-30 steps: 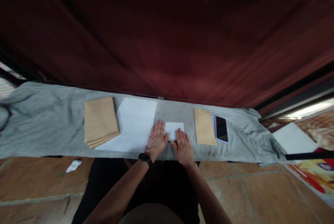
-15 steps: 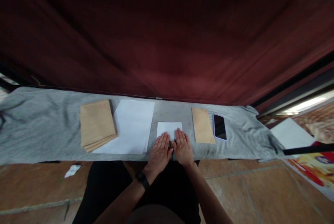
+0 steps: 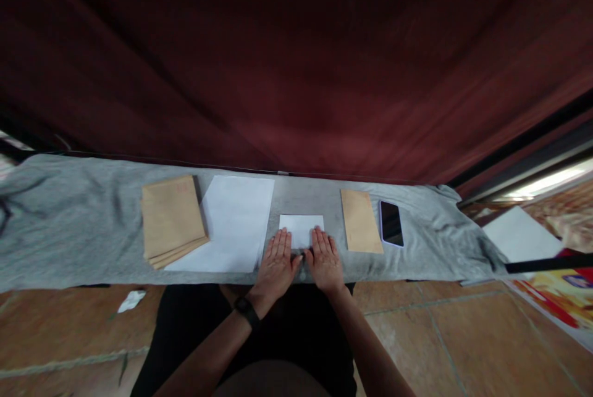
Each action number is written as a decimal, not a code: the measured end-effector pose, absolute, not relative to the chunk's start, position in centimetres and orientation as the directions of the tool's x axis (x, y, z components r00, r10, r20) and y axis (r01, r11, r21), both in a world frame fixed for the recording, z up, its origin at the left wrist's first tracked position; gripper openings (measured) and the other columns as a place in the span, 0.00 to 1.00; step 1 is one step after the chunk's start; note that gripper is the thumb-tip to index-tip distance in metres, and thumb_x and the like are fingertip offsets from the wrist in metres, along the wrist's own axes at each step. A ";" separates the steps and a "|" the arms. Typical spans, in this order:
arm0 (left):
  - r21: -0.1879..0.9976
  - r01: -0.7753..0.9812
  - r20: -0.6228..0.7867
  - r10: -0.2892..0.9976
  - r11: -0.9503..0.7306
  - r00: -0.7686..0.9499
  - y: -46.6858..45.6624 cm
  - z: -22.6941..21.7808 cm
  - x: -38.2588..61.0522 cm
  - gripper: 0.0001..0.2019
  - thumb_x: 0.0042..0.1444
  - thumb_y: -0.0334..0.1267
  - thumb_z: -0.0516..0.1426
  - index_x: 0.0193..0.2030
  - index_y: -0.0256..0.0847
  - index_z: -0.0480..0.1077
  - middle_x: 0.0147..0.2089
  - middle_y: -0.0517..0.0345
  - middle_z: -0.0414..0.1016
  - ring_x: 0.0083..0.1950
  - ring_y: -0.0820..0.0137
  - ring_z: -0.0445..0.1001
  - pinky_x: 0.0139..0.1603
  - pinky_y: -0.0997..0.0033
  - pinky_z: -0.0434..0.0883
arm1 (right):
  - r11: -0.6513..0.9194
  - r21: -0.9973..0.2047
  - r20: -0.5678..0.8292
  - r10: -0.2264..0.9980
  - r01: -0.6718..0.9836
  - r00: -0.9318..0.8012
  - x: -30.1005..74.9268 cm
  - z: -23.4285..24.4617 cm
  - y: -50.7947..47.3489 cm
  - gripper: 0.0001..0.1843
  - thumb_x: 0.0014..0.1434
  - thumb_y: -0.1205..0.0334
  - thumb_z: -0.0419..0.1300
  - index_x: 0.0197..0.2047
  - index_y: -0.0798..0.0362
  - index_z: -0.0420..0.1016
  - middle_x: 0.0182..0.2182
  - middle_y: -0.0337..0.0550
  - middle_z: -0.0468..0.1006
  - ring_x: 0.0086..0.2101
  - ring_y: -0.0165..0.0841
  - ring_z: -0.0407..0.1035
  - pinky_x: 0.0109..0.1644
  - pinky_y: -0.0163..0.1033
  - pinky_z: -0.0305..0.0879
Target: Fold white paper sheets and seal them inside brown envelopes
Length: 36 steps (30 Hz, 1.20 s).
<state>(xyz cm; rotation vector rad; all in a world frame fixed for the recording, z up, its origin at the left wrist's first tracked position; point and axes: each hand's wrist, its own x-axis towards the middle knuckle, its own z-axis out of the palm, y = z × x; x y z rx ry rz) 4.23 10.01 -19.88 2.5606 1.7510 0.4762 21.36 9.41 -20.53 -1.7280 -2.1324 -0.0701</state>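
Note:
A small folded white paper (image 3: pixel 301 228) lies flat on the grey cloth in front of me. My left hand (image 3: pixel 278 266) rests open with its fingertips on the paper's left part. On its right part lie the outstretched fingertips of my right hand (image 3: pixel 326 261). Both thumbs point inward and almost meet below the paper's near edge. Left of my hands is a stack of larger white sheets (image 3: pixel 238 218), partly covered by a pile of brown envelopes (image 3: pixel 172 215). A single brown envelope (image 3: pixel 361 221) lies to the right of the paper.
Right of the single envelope lies a phone (image 3: pixel 391 224) with a dark screen. Grey cloth (image 3: pixel 92 224) covers the narrow table, and a dark red curtain (image 3: pixel 296 76) hangs behind it. A white scrap (image 3: pixel 131 301) is on the tiled floor; a colourful printed box (image 3: pixel 565 298) stands at the right.
My left hand has slid left along the paper, from near its middle to its left edge. My right hand has stayed nearly in place.

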 end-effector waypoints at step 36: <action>0.123 0.918 0.208 0.914 -0.377 0.348 14.4 -19.9 4.8 0.29 0.68 0.42 0.46 0.73 0.33 0.53 0.75 0.41 0.50 0.76 0.56 0.48 0.74 0.49 0.50 | 0.226 -0.187 0.326 0.932 0.956 -0.156 21.4 -20.9 13.8 0.29 0.73 0.56 0.43 0.72 0.59 0.53 0.68 0.54 0.60 0.68 0.42 0.54 0.70 0.53 0.49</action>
